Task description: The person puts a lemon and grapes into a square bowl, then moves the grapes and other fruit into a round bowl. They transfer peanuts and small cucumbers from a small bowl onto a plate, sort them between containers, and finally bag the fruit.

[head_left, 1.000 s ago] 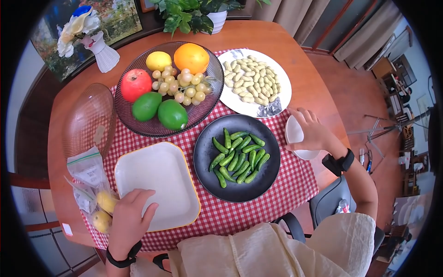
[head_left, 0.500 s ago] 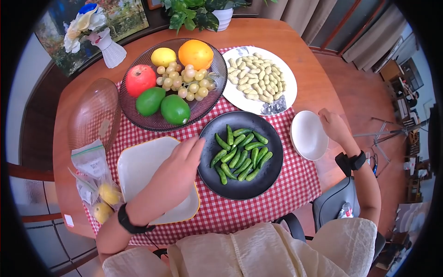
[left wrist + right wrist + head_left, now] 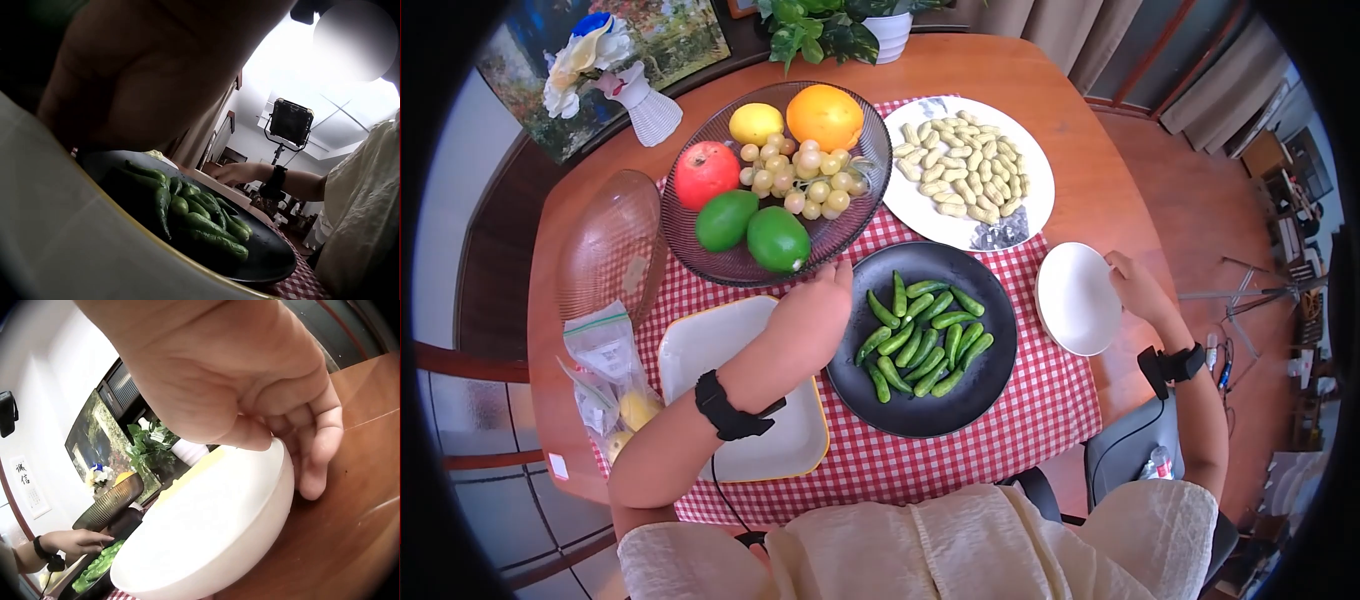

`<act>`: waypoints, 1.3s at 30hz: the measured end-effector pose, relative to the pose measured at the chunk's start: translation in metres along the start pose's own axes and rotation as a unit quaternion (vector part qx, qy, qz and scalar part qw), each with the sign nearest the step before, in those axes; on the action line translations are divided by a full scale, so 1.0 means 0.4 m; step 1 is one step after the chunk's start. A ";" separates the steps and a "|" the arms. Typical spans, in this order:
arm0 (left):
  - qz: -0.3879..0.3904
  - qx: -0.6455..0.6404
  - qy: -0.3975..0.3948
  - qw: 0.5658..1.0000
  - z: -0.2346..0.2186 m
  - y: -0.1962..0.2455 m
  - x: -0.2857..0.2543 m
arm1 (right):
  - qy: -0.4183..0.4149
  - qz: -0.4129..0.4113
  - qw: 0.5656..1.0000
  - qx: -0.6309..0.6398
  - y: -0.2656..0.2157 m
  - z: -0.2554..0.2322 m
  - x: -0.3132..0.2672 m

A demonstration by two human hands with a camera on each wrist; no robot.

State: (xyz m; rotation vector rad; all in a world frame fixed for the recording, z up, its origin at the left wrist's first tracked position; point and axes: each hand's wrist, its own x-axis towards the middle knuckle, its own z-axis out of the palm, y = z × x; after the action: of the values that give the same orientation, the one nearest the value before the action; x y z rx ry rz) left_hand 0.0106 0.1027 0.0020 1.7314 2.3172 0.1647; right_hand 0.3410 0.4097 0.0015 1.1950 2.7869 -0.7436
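My left hand reaches across the white yellow-rimmed dish to the upper left edge of a black plate, just below the fruit bowl. In the right wrist view its fingers look fairly straight, above the plate; the head view partly hides them. Several green peppers lie on the black plate. With my right hand I pinch the right rim of a small white bowl, the thumb inside it and the fingers outside.
A white oval plate of peanuts stands behind the black plate. At left are a clear ribbed bowl and plastic bags with yellow fruit. A checked cloth covers part of the wooden table.
My left hand has moved from the dish's left side over to the black plate's upper left edge. The right hand has shifted its hold to the bowl's right rim, and the bowl sits slightly farther right.
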 end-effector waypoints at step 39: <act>0.005 -0.075 0.145 0.987 0.032 -0.024 -0.095 | -0.253 -0.026 0.939 0.230 -0.407 0.080 0.028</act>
State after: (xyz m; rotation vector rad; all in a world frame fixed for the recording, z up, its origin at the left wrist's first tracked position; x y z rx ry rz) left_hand 0.0151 0.0628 -0.0076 1.7422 2.4180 0.6141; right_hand 0.2157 0.3068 0.0390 0.8037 2.2835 -1.5197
